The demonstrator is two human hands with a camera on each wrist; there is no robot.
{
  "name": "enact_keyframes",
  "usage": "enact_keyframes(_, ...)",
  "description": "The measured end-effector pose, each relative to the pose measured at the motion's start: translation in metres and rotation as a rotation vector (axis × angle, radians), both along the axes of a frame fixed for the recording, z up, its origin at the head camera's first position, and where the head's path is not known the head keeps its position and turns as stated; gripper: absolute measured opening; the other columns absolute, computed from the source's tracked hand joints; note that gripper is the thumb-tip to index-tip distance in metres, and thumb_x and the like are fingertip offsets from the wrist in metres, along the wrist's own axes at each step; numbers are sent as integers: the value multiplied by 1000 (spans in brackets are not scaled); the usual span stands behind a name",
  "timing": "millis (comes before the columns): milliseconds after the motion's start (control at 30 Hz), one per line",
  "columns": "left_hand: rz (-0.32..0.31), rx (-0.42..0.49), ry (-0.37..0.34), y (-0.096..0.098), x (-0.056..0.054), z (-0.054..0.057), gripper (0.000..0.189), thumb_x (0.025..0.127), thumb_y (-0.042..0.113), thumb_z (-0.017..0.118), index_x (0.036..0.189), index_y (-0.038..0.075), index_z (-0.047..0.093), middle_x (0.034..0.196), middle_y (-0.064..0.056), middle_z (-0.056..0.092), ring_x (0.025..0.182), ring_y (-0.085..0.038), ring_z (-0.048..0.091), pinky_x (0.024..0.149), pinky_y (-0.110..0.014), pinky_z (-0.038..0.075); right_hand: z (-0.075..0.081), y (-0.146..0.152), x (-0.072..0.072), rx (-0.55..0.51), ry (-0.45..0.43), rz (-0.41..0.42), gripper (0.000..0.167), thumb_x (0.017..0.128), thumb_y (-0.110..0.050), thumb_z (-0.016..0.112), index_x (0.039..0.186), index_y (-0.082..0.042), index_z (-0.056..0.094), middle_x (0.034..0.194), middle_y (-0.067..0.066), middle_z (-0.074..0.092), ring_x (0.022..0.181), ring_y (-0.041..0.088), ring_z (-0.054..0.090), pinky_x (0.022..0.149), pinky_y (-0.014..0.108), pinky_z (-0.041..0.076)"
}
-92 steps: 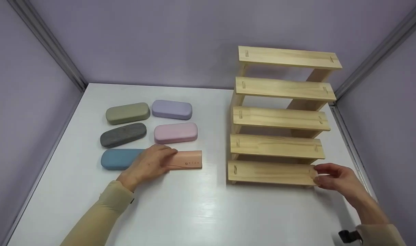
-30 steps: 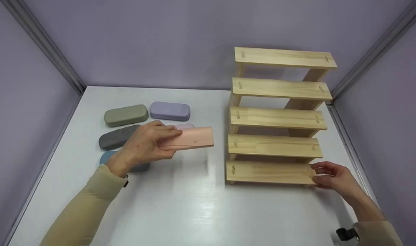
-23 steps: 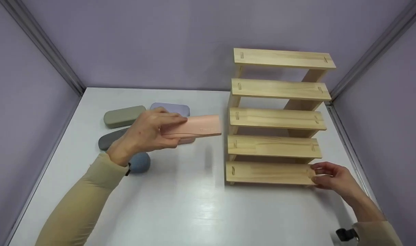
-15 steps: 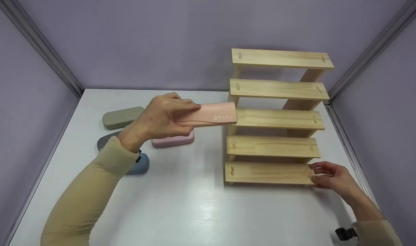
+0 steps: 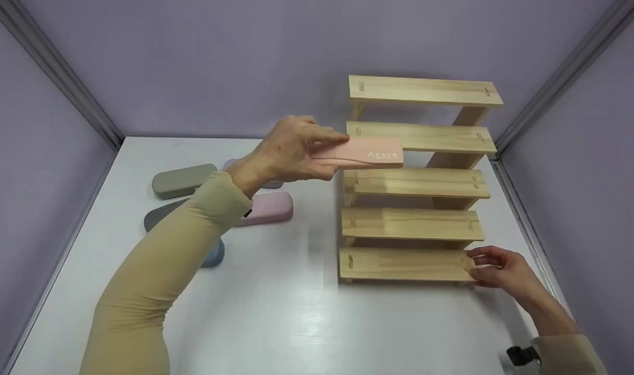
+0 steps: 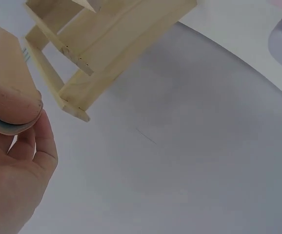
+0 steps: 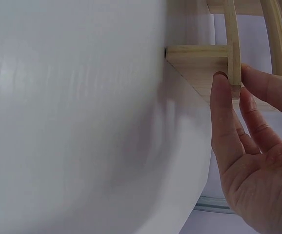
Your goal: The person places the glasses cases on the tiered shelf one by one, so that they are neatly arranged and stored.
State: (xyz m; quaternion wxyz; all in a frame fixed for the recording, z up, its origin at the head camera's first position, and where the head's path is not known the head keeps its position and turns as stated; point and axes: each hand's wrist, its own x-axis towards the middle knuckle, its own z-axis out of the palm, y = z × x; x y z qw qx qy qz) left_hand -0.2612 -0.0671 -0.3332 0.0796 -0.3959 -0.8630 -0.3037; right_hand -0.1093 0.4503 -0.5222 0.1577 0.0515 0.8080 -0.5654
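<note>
My left hand point(image 5: 290, 151) grips a peach glasses case point(image 5: 371, 151) by its left end. The case is in the air, overlapping the second board from the top of a stepped wooden rack point(image 5: 405, 263) in the head view; whether it touches the rack cannot be told. In the left wrist view, the fingers curl under the rounded end of the case point(image 6: 9, 78). My right hand point(image 5: 507, 273) pinches the right end of the rack's lowest board between thumb and fingers, as the right wrist view shows close up at the board end point(image 7: 234, 58).
Left on the white table point(image 5: 275, 323) lie an olive case point(image 5: 184, 180), a dark grey case point(image 5: 163, 212), a pink case point(image 5: 272, 207), a blue case point(image 5: 214, 254) and a lavender case point(image 5: 273, 184). My left sleeve partly covers several. Lilac walls point(image 5: 218, 67) enclose the table.
My left hand took hold of the peach case on the table, lifted it and carried it right and up to the rack. The right hand keeps its pinch on the lowest board.
</note>
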Motion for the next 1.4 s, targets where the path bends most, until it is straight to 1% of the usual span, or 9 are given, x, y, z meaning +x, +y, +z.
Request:
enact_keyframes(200, 18, -68, -28, 35, -17, 19, 60, 85, 33, 89, 143, 24, 80, 122, -9, 86, 89, -22, 59, 76, -32, 41, -4, -1, -1, -2, -6, -3, 40, 100, -1, 80, 138, 4, 70, 107, -11, 79, 95, 4, 78, 84, 31, 70)
enact_keyframes(500, -31, -129, -29, 94, -40, 37, 58, 88, 31, 88, 145, 24, 78, 127, -5, 86, 87, -15, 50, 83, -26, 36, 0, 1, 7, -4, -13, -25, 40, 99, 0, 79, 138, 5, 69, 106, -11, 79, 95, 5, 79, 83, 31, 70)
enact_keyframes(600, -25, -153, -53, 116, -45, 41, 60, 90, 31, 89, 148, 27, 75, 135, -2, 84, 94, -14, 57, 89, -27, 44, 2, 3, 12, 2, -22, -27, 41, 99, -1, 80, 138, 6, 68, 106, -11, 79, 94, 5, 79, 83, 31, 70)
enact_keyframes(700, -17, -177, -74, 136, -51, 45, 62, 93, 32, 91, 151, 28, 72, 147, 3, 78, 114, -14, 70, 103, -26, 53, 5, 5, 17, 11, -25, -28, 41, 99, -1, 80, 138, 7, 68, 106, -12, 78, 94, 4, 79, 83, 31, 70)
enact_keyframes(833, -14, -216, -56, 158, -57, 51, 66, 94, 37, 93, 155, 27, 69, 153, 5, 74, 130, -16, 72, 115, -30, 54, 8, 7, 21, 24, -27, -29, 42, 98, 0, 81, 136, 8, 68, 106, -14, 77, 94, 4, 78, 82, 31, 70)
enact_keyframes(1033, 1, -266, -43, 186, -62, 59, 70, 95, 45, 88, 159, 29, 66, 153, 6, 74, 124, -14, 67, 113, -29, 52, 11, 5, 25, 51, -50, -20, 45, 97, -4, 83, 136, 9, 66, 109, -13, 76, 95, 4, 76, 84, 31, 70)
enact_keyframes(1167, 10, -238, -84, 202, -63, 64, 65, 100, 38, 86, 161, 32, 63, 157, 8, 72, 123, -9, 62, 107, -22, 48, 11, 1, 26, 39, -44, -14, 46, 97, -3, 83, 137, 10, 66, 109, -13, 76, 95, 4, 77, 84, 31, 70)
enact_keyframes(1267, 28, -217, -103, 208, -65, 64, 63, 102, 31, 80, 162, 33, 62, 158, 8, 70, 119, -8, 56, 100, -22, 44, 9, -2, 27, 33, -41, -13, 46, 97, -2, 83, 138, 10, 66, 110, -14, 77, 95, 4, 76, 84, 31, 70)
enact_keyframes(1400, 60, -214, -128, 213, -69, 61, 62, 104, 32, 77, 164, 34, 59, 161, 9, 68, 121, -8, 55, 101, -22, 44, 9, -4, 29, 33, -42, -6, 48, 97, -3, 83, 139, 11, 64, 109, -14, 77, 96, 4, 75, 83, 31, 70)
